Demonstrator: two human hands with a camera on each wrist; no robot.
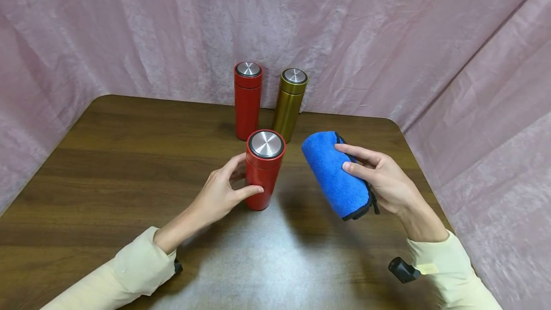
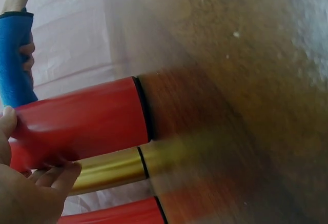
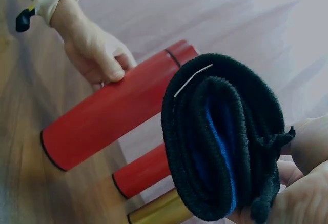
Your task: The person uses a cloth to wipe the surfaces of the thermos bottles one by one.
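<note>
My left hand (image 1: 221, 188) grips a red thermos flask (image 1: 263, 176) by its side, thumb across the front and fingers behind. The flask stands upright, its silver disc lid facing up. In the left wrist view the red flask (image 2: 87, 119) shows its black base ring close to the table. My right hand (image 1: 389, 181) holds a rolled blue towel (image 1: 333, 171) with black edging, pinched at its right side and held above the table. The right wrist view looks onto the rolled end of the towel (image 3: 225, 142), where layers and a loose black cord show.
Behind the gripped flask stand a second red flask (image 1: 248, 104) and a gold flask (image 1: 289, 106), side by side near the back edge of the wooden table (image 1: 107, 166). Pink curtains (image 1: 181, 27) hang around the table. Small black wrist cameras (image 1: 403, 270) sit at the cuffs.
</note>
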